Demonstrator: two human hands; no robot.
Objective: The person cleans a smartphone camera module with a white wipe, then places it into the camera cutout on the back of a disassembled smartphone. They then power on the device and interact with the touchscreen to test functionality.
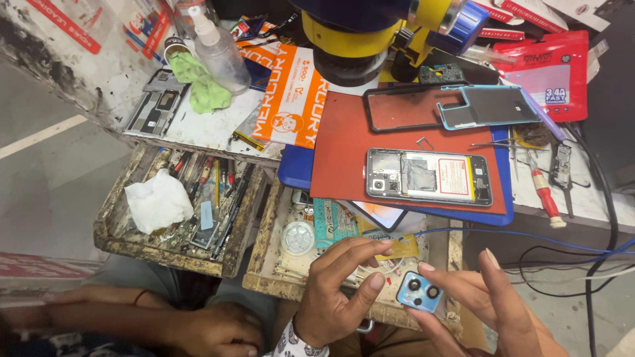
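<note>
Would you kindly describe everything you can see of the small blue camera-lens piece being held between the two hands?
The small blue camera-lens piece is a light blue, rounded-corner rectangle that looks like glossy plastic or glass. It bears two dark round lens rings side by side and a much smaller spot near one edge. It is held tilted, face up, in front of the wooden drawer. The right hand supports it from beneath and at its right edge, while the left hand touches its left edge with a fingertip.

The camera cover (419, 291) is shiny light-blue plastic with dark glass rings. The red mat (344, 145) looks smooth and dull. The drawers (119, 231) are rough, worn wood. The tissue (159, 200) is soft, crumpled white paper.
</note>
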